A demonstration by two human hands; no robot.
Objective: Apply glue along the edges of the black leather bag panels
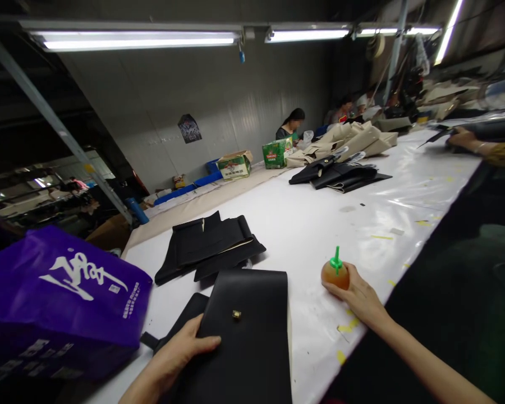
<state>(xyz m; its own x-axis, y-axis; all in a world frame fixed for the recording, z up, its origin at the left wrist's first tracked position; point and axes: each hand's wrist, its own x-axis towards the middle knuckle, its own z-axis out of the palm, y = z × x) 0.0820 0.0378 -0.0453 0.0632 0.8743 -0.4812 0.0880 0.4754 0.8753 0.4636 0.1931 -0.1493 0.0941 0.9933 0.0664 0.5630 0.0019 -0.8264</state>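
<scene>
My left hand holds the left edge of a black leather-like panel, thumb on top and fingers out of sight beneath it. A small gold-coloured metal clasp sits on the panel's upper part. Under and left of it lies another black piece with a short strap. My right hand is wrapped round a rounded amber squeeze bottle with a green nozzle pointing up, close to the white tabletop. Beyond the panel rests a stack of flat black pieces.
At left stands a purple bag with white lettering. Farther back are black pieces, beige material and green boxes. A co-worker's hand handles black material at the far right; another person sits across the table.
</scene>
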